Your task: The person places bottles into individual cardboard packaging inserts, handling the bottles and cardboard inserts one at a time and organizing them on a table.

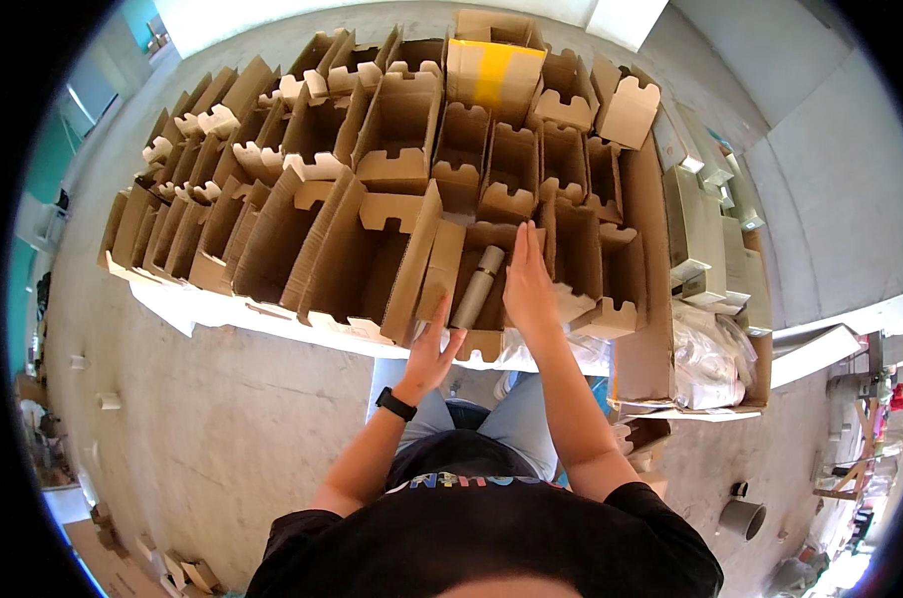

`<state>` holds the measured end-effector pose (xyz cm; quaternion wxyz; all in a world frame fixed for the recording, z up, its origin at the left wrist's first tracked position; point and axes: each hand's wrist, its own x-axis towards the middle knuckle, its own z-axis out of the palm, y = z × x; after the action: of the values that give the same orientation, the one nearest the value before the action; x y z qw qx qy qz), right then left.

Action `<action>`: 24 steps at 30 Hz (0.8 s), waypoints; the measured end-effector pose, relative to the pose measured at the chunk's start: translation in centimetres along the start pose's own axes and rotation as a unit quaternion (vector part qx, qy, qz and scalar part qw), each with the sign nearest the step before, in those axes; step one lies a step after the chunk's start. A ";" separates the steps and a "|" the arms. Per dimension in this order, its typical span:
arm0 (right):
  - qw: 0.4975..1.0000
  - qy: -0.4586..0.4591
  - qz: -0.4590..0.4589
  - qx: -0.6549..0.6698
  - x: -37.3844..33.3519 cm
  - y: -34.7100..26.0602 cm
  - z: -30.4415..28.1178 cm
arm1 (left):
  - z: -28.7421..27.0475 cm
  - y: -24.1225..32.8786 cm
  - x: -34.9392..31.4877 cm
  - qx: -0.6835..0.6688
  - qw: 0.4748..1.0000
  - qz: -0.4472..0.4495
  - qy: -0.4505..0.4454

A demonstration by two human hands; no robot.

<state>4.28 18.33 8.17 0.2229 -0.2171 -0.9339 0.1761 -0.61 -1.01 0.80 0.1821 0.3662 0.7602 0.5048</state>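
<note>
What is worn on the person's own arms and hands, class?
Black short sleeves cover the upper arms. A black wristwatch circles the left wrist; the right wrist is bare. The left hand and right hand are ungloved.

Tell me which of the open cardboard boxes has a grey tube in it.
The front-row box between the left hand and the right hand: the grey tube shows inside it, while no other box shows one.
</note>
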 end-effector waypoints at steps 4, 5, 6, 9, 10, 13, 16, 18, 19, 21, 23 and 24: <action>0.998 0.008 -0.038 -0.045 1.1 0.0 2.0 | -0.2 0.1 -0.1 0.004 1.000 -0.004 -0.005; 0.998 0.011 -0.043 -0.053 1.1 0.1 2.2 | -0.2 0.1 -0.2 0.003 1.000 -0.001 -0.004; 0.998 0.003 -0.032 -0.056 0.8 0.2 2.2 | -0.1 0.1 -0.3 0.007 1.000 0.004 0.001; 0.997 -0.016 -0.029 -0.074 -0.1 0.4 1.9 | -0.3 0.1 -0.2 0.013 1.000 0.002 -0.004; 0.996 -0.014 -0.014 -0.090 -0.8 0.6 2.4 | -0.2 0.2 -0.2 0.010 1.000 -0.003 -0.007; 0.987 -0.017 -0.052 -0.149 -2.0 0.8 3.0 | -0.2 0.2 -0.1 0.001 1.000 -0.007 -0.011; 0.986 -0.028 -0.058 -0.155 -2.0 0.3 2.7 | -0.3 0.3 -0.4 -0.012 1.000 0.015 -0.003; 0.986 -0.028 -0.060 -0.153 -2.2 0.4 2.6 | -0.5 0.8 -1.2 -0.018 0.999 0.036 0.001; 0.986 -0.028 -0.061 -0.152 -2.2 0.4 2.6 | -0.5 0.5 -1.5 0.000 0.998 0.061 0.005; 0.987 -0.023 -0.058 -0.146 -2.1 0.5 2.8 | -0.6 0.0 -1.8 0.035 0.993 0.110 0.011; 0.989 -0.024 -0.057 -0.138 -2.1 0.6 2.7 | -0.5 0.0 -1.5 0.013 0.986 0.168 0.015; 0.989 -0.027 -0.054 -0.133 -2.1 0.5 2.6 | -0.8 0.4 -1.1 0.002 0.980 0.198 0.015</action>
<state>4.91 17.15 5.07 0.1765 -0.1890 -0.9650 0.0442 -0.19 -2.24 1.39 0.0664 0.5021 0.6767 0.5344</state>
